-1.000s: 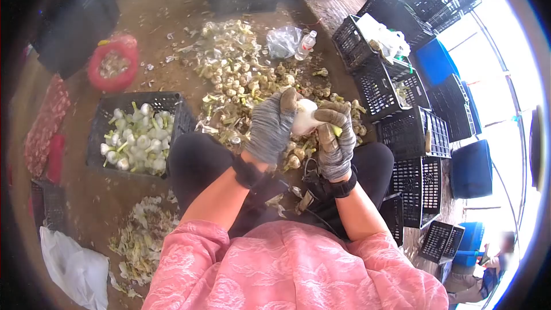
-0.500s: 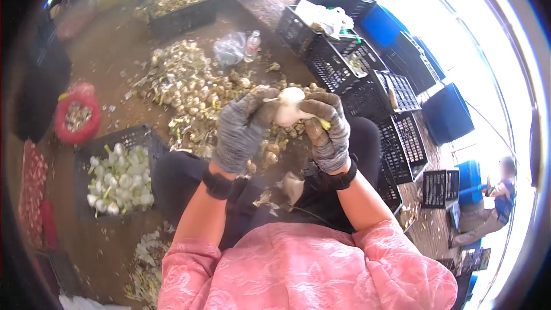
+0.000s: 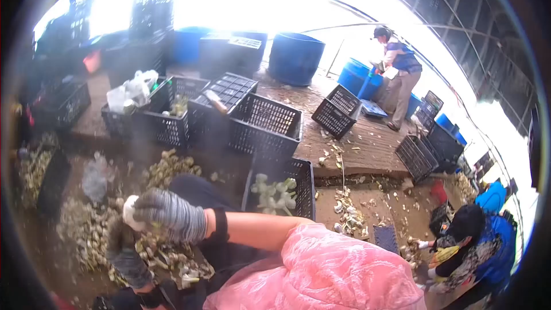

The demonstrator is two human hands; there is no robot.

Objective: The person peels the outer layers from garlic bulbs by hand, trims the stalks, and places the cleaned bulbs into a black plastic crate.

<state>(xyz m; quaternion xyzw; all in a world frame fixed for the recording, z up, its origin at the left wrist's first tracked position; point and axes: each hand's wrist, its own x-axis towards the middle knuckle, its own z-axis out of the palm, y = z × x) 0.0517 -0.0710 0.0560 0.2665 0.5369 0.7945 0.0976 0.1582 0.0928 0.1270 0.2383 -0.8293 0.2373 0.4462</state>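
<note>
Garlic bulb [image 3: 130,211], white and rounded, sits low on the left of the view, above the floor and over the near edge of a heap of unpeeled garlic [image 3: 86,229]. The grip of the right hand [image 3: 172,216], in a grey striped glove, is clamped on it, with the fingers wrapped over its right side. The left hand [image 3: 123,252], in a darker glove, is just under the bulb. It is too blurred and shadowed to tell whether its grip is closed or whether it touches the bulb at all.

A black wristband [image 3: 220,225] and a bare forearm lead right from the hand to a pink sleeve [image 3: 321,270] at the near edge. A dark-clothed knee [image 3: 189,189] rises just beyond the forearm. A black crate [image 3: 304,195] holding pale bulbs stands to the right of it. A clear plastic bag [image 3: 94,178] lies beyond the heap.

Farther off, empty black crates [image 3: 264,123] line a wooden platform [image 3: 367,149]. Blue barrels [image 3: 295,57] stand behind them. A pale label [image 3: 245,42] there is too blurred to read.

A standing person [image 3: 399,74] is far right, and a crouching person [image 3: 470,247] is near right, both well apart from the hands.
</note>
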